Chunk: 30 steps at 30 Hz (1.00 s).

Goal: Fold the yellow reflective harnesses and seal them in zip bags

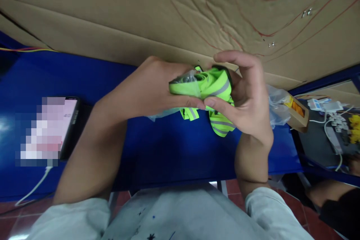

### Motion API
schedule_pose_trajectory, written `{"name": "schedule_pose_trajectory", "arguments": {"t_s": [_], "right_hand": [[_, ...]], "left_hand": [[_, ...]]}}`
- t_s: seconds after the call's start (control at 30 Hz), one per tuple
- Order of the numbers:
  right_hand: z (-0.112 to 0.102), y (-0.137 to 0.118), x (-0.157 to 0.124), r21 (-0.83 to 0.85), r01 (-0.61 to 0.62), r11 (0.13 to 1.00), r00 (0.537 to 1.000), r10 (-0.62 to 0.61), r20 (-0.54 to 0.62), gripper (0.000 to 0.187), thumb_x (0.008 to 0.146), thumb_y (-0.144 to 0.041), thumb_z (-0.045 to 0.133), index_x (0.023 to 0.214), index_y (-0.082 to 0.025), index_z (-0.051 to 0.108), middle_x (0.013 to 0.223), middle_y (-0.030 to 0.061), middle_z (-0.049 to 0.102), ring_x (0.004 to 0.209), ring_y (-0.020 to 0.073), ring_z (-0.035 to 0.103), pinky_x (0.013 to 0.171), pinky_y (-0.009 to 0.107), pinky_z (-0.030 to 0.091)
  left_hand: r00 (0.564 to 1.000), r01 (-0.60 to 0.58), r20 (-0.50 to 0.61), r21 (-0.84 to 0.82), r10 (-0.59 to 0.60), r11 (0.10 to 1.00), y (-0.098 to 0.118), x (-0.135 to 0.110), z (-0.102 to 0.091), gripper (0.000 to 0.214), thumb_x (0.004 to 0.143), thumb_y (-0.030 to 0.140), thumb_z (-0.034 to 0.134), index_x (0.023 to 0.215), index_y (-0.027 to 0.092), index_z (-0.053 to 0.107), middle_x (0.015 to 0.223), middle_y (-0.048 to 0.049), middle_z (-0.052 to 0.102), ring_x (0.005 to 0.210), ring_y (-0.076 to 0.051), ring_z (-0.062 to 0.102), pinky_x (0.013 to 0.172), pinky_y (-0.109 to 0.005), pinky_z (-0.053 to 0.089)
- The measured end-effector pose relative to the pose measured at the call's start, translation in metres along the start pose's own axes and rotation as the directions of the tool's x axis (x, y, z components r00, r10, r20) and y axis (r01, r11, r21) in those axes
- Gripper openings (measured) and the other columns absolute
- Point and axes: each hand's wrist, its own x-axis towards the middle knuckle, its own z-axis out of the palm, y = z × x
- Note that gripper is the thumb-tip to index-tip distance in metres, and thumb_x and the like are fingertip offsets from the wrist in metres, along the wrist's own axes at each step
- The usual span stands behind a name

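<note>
Both my hands hold a folded neon-yellow reflective strap bundle [215, 82] with grey stripes and black edging, raised over the blue table. My left hand [157, 86] is closed around its left end, where a clear plastic bag [192, 81] partly covers it. From the right, my right hand [247, 90] grips the bundle with the thumb at its lower edge; the index finger is raised and curved. Loose striped ends [221, 123] of the same material hang below the hands. Some of the fingers behind the bundle are hidden.
A phone [53, 127] with a white cable lies on the blue table [168, 153] at left. Brown cardboard [112, 11] rises behind. To the right are clear plastic bags [277, 105], a small brown box [298, 114], white cables and another person's arm [329, 193].
</note>
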Motion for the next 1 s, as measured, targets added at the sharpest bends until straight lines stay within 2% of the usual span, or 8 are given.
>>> {"name": "schedule_pose_trajectory", "arguments": {"t_s": [0.07, 0.23, 0.4, 0.57, 0.7, 0.83, 0.93, 1.0], "right_hand": [[-0.003, 0.002, -0.002, 0.011, -0.047, 0.999, 0.999, 0.047, -0.017, 0.049, 0.091, -0.031, 0.079, 0.136, -0.037, 0.060, 0.137, 0.0024, 0.067, 0.127, 0.0262, 0.065, 0.108, 0.043, 0.059], [0.008, 0.014, -0.006, 0.018, -0.106, 0.994, 0.994, 0.105, 0.013, 0.024, 0.094, -0.030, 0.076, 0.117, -0.031, 0.070, 0.112, 0.0011, 0.075, 0.101, 0.0195, 0.072, 0.092, 0.036, 0.065], [0.014, 0.012, -0.002, 0.030, -0.105, 0.994, 0.994, 0.105, -0.008, 0.026, 0.096, -0.029, 0.074, 0.121, -0.026, 0.070, 0.114, 0.0020, 0.076, 0.104, 0.0188, 0.073, 0.096, 0.037, 0.064], [0.001, 0.007, 0.001, 0.045, -0.014, 0.999, 0.996, 0.010, 0.092, 0.025, 0.100, -0.023, 0.066, 0.123, -0.027, 0.075, 0.126, 0.0020, 0.073, 0.118, 0.0192, 0.069, 0.106, 0.041, 0.059], [0.012, 0.020, 0.000, 0.131, -0.103, 0.986, 0.994, 0.096, 0.056, 0.017, 0.097, -0.025, 0.071, 0.113, -0.025, 0.079, 0.108, 0.0004, 0.078, 0.102, 0.0166, 0.074, 0.094, 0.035, 0.063], [0.024, 0.030, 0.000, 0.218, -0.227, 0.949, 0.972, 0.207, 0.110, 0.024, 0.100, -0.040, 0.067, 0.111, -0.021, 0.075, 0.107, 0.0022, 0.079, 0.102, 0.0182, 0.075, 0.095, 0.037, 0.064], [0.013, 0.030, 0.001, 0.267, -0.191, 0.945, 0.977, 0.155, 0.149, 0.031, 0.103, -0.046, 0.059, 0.126, -0.028, 0.069, 0.131, 0.0022, 0.073, 0.125, 0.0211, 0.069, 0.109, 0.041, 0.058], [0.001, 0.029, 0.002, 0.249, -0.145, 0.958, 0.989, 0.141, 0.034, 0.033, 0.100, -0.045, 0.066, 0.132, -0.035, 0.066, 0.143, 0.0002, 0.066, 0.134, 0.0216, 0.063, 0.116, 0.041, 0.053]], "left_hand": [[1.000, 0.005, -0.027, -0.025, -0.006, 1.000, 0.001, 0.000, 0.001, 0.056, 0.093, 0.072, 0.058, 0.098, 0.019, 0.072, 0.083, 0.0011, 0.074, 0.074, -0.016, 0.068, 0.066, -0.028, 0.043], [0.998, -0.019, 0.057, 0.033, 0.017, 0.999, -0.003, 0.002, 0.017, 0.052, 0.088, 0.070, 0.067, 0.102, 0.020, 0.071, 0.083, 0.0020, 0.073, 0.074, -0.018, 0.071, 0.070, -0.027, 0.051], [0.998, 0.063, -0.033, 0.043, -0.062, 0.997, -0.009, 0.004, 0.020, 0.053, 0.088, 0.073, 0.065, 0.093, 0.020, 0.072, 0.074, -0.0008, 0.071, 0.066, -0.017, 0.065, 0.066, -0.029, 0.049], [0.987, 0.086, -0.125, -0.095, -0.098, 0.992, -0.005, 0.005, 0.019, 0.047, 0.089, 0.067, 0.069, 0.109, 0.026, 0.077, 0.093, 0.0018, 0.079, 0.081, -0.018, 0.072, 0.071, -0.028, 0.049], [0.981, 0.193, 0.003, 0.007, -0.193, 0.981, 0.002, 0.008, 0.029, 0.052, 0.087, 0.067, 0.069, 0.118, 0.025, 0.075, 0.099, -0.0030, 0.079, 0.092, -0.027, 0.076, 0.077, -0.034, 0.051], [0.967, 0.225, 0.103, 0.071, -0.231, 0.972, 0.003, 0.009, 0.030, 0.050, 0.087, 0.063, 0.073, 0.114, 0.022, 0.075, 0.092, -0.0032, 0.078, 0.089, -0.027, 0.075, 0.080, -0.035, 0.052], [0.972, 0.194, -0.110, -0.128, -0.208, 0.973, 0.000, 0.007, 0.020, 0.035, 0.088, 0.050, 0.077, 0.108, 0.022, 0.078, 0.095, -0.0005, 0.079, 0.089, -0.020, 0.073, 0.080, -0.030, 0.051], [0.929, 0.139, -0.303, -0.255, -0.215, 0.957, -0.003, 0.006, 0.012, 0.031, 0.090, 0.044, 0.077, 0.109, 0.019, 0.078, 0.099, -0.0024, 0.079, 0.089, -0.019, 0.071, 0.079, -0.031, 0.050]]}}
